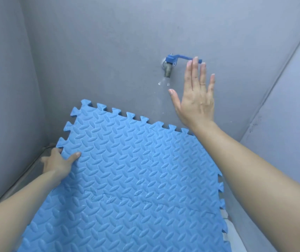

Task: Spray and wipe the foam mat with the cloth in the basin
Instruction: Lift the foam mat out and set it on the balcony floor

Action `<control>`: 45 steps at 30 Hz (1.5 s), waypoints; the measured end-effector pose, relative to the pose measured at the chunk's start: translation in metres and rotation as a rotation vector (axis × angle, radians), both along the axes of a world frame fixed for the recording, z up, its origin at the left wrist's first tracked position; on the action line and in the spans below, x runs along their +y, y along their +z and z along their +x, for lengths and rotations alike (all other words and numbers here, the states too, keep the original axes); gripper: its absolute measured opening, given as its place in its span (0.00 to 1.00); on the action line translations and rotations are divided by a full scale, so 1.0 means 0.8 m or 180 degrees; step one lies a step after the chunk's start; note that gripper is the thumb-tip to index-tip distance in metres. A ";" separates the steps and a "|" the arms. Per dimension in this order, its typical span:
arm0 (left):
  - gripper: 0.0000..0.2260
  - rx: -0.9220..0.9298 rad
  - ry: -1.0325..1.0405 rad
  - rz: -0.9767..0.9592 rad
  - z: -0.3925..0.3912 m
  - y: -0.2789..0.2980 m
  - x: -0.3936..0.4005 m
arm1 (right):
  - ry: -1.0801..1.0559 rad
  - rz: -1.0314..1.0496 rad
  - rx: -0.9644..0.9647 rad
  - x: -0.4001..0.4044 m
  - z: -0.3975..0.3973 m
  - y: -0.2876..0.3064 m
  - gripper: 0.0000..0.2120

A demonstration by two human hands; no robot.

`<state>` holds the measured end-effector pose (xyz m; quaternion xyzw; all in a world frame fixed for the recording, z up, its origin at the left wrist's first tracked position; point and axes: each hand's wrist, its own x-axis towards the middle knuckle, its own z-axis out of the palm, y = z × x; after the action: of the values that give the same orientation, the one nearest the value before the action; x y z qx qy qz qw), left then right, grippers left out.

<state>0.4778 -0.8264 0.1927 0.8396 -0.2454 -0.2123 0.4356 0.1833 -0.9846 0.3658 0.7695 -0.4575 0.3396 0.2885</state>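
Mat: the blue foam mat (pixel 131 179) is held tilted against the grey wall (pixel 109 42), its toothed top edge leaning just below the tap (pixel 169 67); its lower part is cut off by the bottom of the view.
Left hand: the left hand (pixel 58 163) grips the mat's left edge, thumb laid on the face, fingers hidden behind.
Right hand: the right hand (pixel 195 95) is raised flat, fingers straight and spread, gripping nothing; its fingertips are at the end of the blue lever (pixel 183 60).
Tap: a little water is seen leaving the spout.
Step in hand: judged to be working the tap lever to control the water.
Doing it well: the lever should be moved gently so the flow is kept small, while the mat is steadied by the left hand so that it is not allowed to slide down the wall.
Hidden: the basin, cloth and any spray bottle are not seen. Faint marks on the mat's lower face are hard to read.
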 end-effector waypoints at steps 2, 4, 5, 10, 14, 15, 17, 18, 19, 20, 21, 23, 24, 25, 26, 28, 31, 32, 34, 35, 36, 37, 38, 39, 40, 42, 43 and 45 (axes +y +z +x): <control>0.34 0.0002 0.0006 -0.0015 0.000 0.002 -0.001 | -0.0122 0.0016 0.0047 -0.010 0.013 0.029 0.39; 0.34 0.0023 0.0015 -0.0008 0.001 0.002 -0.001 | -0.0268 0.0177 0.0027 -0.020 0.011 0.039 0.41; 0.34 0.0042 0.0014 -0.0012 0.001 0.002 -0.001 | -0.0311 0.0232 0.0031 -0.025 0.005 0.040 0.41; 0.35 0.0066 -0.0019 0.0008 -0.001 0.006 0.002 | -0.0357 0.0854 0.0136 -0.038 -0.002 0.053 0.44; 0.33 -0.0002 -0.0020 0.0043 -0.003 0.011 0.006 | 0.0207 0.1596 -0.0434 -0.022 -0.005 0.065 0.42; 0.32 -0.0025 0.0021 0.0021 -0.002 0.011 0.007 | 0.0368 0.1618 -0.0631 -0.013 -0.015 0.045 0.41; 0.29 -0.0022 0.0173 -0.0029 0.000 0.012 0.007 | 0.0382 0.1648 -0.1212 0.022 -0.055 -0.034 0.38; 0.29 -0.0026 0.0208 -0.0040 0.002 0.012 0.007 | 0.0169 0.1788 -0.1660 0.045 -0.086 -0.089 0.37; 0.29 -0.0022 0.0195 -0.0020 0.004 0.011 0.006 | -0.0196 0.2111 -0.2114 0.070 -0.120 -0.148 0.37; 0.29 -0.0013 0.0174 0.0013 0.007 0.010 0.005 | -0.0636 0.2592 -0.2470 0.096 -0.153 -0.204 0.38; 0.29 0.0006 0.0154 0.0047 0.010 0.007 0.005 | -0.1066 0.3168 -0.2641 0.124 -0.183 -0.254 0.40; 0.29 0.0023 0.0088 0.0063 0.008 0.003 0.005 | -0.1420 0.4253 -0.2857 0.165 -0.222 -0.318 0.41; 0.30 0.0030 0.0033 0.0048 0.004 0.004 0.006 | -0.1325 0.4533 -0.3069 0.175 -0.231 -0.332 0.40; 0.32 0.0043 -0.0024 0.0041 -0.001 0.004 0.007 | -0.1181 0.4671 -0.3297 0.178 -0.235 -0.334 0.35; 0.34 0.0062 -0.0077 0.0057 -0.006 0.005 0.011 | -0.1071 0.4726 -0.3548 0.176 -0.235 -0.330 0.28; 0.38 0.0128 -0.0182 0.0121 -0.009 0.003 0.019 | -0.1073 0.4616 -0.4036 0.164 -0.236 -0.323 0.26; 0.42 0.0012 -0.0505 0.0226 -0.003 -0.006 0.029 | -0.1271 0.3944 -0.4242 0.134 -0.257 -0.344 0.43; 0.42 -0.0061 -0.0591 0.0220 0.001 -0.007 0.032 | -0.1226 0.3765 -0.4259 0.128 -0.263 -0.348 0.45; 0.43 -0.0114 -0.0750 0.0092 0.015 -0.010 0.034 | -0.1237 0.3573 -0.4270 0.135 -0.254 -0.327 0.49; 0.44 -0.0092 -0.0874 -0.0023 0.024 -0.009 0.034 | -0.1173 0.3459 -0.4313 0.136 -0.247 -0.315 0.50; 0.45 -0.0020 -0.1044 -0.0175 0.030 -0.006 0.035 | -0.1094 0.3324 -0.4357 0.136 -0.244 -0.305 0.48; 0.46 0.0046 -0.1216 -0.0339 0.034 -0.003 0.035 | -0.0986 0.3229 -0.4383 0.134 -0.239 -0.295 0.46; 0.45 0.0055 -0.1333 -0.0465 0.036 0.002 0.035 | -0.0912 0.3148 -0.4428 0.131 -0.235 -0.285 0.45; 0.43 0.0018 -0.1361 -0.0563 0.039 0.005 0.034 | -0.0868 0.3034 -0.4502 0.127 -0.230 -0.278 0.45; 0.42 -0.0063 -0.1356 -0.0637 0.041 0.008 0.033 | -0.0811 0.2940 -0.4542 0.122 -0.226 -0.270 0.44; 0.41 -0.0271 -0.1321 -0.0757 0.042 0.014 0.029 | -0.0763 0.2747 -0.4496 0.117 -0.219 -0.255 0.42; 0.42 -0.0413 -0.1284 -0.0733 0.041 0.015 0.028 | -0.0800 0.2655 -0.4482 0.116 -0.215 -0.250 0.40; 0.44 -0.0663 -0.1081 -0.0644 0.038 0.016 0.027 | -0.0757 0.2509 -0.4474 0.111 -0.211 -0.244 0.32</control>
<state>0.5084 -0.8047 0.2055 0.7556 -0.4469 -0.1690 0.4480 0.0147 -0.8955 0.1708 0.3679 -0.6962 0.5244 -0.3239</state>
